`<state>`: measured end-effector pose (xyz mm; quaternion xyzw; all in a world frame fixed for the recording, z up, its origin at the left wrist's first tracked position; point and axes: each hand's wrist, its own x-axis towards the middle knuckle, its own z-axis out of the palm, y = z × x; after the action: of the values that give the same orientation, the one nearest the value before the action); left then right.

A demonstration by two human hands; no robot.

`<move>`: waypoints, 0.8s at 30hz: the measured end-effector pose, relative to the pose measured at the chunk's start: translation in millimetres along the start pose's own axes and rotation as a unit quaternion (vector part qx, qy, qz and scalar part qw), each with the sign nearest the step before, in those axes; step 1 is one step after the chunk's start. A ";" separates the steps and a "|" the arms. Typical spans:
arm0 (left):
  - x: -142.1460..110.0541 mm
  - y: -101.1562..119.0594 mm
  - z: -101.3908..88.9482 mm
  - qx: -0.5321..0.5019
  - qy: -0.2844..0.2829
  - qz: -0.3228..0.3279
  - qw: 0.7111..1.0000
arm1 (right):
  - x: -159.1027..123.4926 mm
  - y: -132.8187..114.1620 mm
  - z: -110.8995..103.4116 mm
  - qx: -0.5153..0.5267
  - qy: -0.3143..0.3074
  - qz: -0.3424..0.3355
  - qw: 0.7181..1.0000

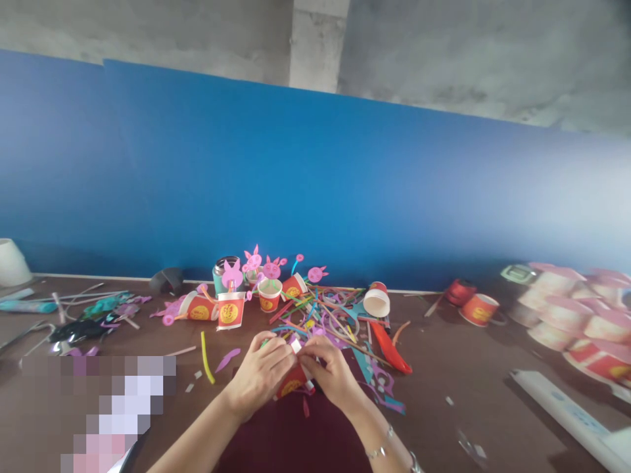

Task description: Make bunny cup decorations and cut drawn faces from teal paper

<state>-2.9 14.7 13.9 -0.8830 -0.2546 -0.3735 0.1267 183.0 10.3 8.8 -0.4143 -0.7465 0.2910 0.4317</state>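
Observation:
My left hand (261,371) curls around a red paper cup (292,382) with a yellow emblem, held low at the front of the table. The cup is partly hidden behind the fingers. My right hand (331,373) pinches at a small white piece (296,345) that sticks up between both hands, at the cup's upper side. Just beyond them lies a heap of coloured paper strips (335,318). Behind the heap, a paper cup (269,300) stands upright with a pink paper animal head (272,268) above it.
A red paper cup (377,301) lies tipped toward me. On the right are a blurred stack of cups (576,312), a single cup (479,309) and a long white bar-shaped object (562,401). At left lie a black item (79,330) and scraps. A blue partition (315,177) borders the table.

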 end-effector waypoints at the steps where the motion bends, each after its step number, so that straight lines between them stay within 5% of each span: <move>1: -0.6 -0.1 1.2 0.008 0.002 -0.001 1.000 | -0.4 0.4 0.4 0.008 0.007 0.001 1.000; 10: -1.6 2.8 -2.2 0.001 -0.062 -0.022 0.998 | -1.5 -1.2 -3.1 0.041 0.100 0.056 0.993; 18: 1.6 7.6 -2.0 -0.032 -0.046 -0.013 0.998 | -1.1 -1.8 -0.4 0.103 0.124 0.071 0.984; 24: 1.5 8.7 -1.3 -0.060 -0.050 -0.170 0.982 | -1.0 6.1 -2.1 0.172 0.162 0.094 0.967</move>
<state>2.0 7.4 15.6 -0.8504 -0.3840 -0.3596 -0.0047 187.3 12.6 4.5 -0.4434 -0.5630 0.3837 0.5824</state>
